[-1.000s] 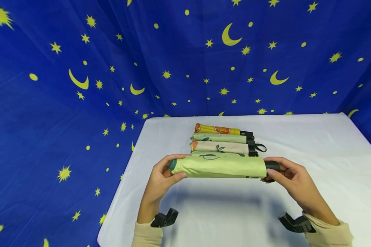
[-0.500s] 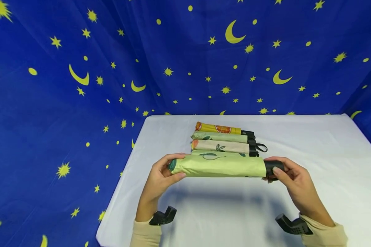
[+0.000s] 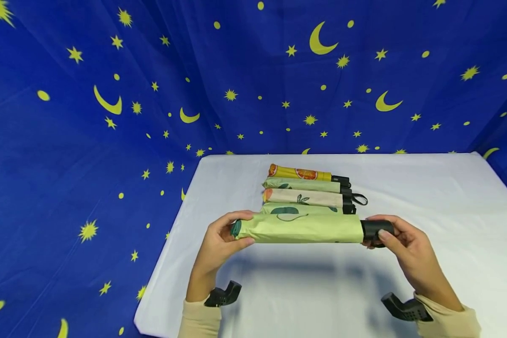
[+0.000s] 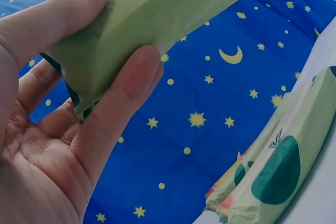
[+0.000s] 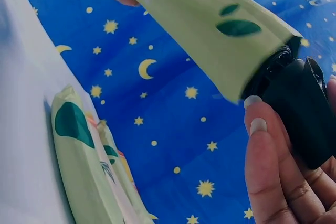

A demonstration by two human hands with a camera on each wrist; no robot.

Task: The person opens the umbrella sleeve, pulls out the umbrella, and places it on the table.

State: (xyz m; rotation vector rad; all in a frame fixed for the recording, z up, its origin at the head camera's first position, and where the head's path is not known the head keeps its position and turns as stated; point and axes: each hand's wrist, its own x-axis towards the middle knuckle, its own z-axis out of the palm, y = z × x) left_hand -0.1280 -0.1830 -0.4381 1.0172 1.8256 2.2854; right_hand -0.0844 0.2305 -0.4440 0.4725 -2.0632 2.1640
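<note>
A folded umbrella (image 3: 304, 229) in a light green sleeve with dark green leaf prints is held level above the near part of the table. My left hand (image 3: 221, 244) pinches its closed left end between thumb and fingers. At the other end, my right hand (image 3: 405, 241) grips the black handle (image 3: 373, 230), which sticks out of the sleeve. In the right wrist view, the sleeve's open mouth (image 5: 257, 77) shows around the black inner part, and the fingers lie along the handle. In the left wrist view, the sleeve end narrows between thumb and fingers.
Behind the held umbrella, several sleeved umbrellas lie side by side on the white table (image 3: 426, 197): a yellow orange-print one (image 3: 321, 175), a pale green one (image 3: 312, 186), a cream one (image 3: 308, 197), and a partly hidden green one (image 3: 321, 208). A blue star-and-moon cloth (image 3: 253, 117) hangs behind.
My right hand has moved slightly right along with the black handle, and more of the handle now shows outside the sleeve. My left hand stays at the sleeve's end. The view has tilted slightly.
</note>
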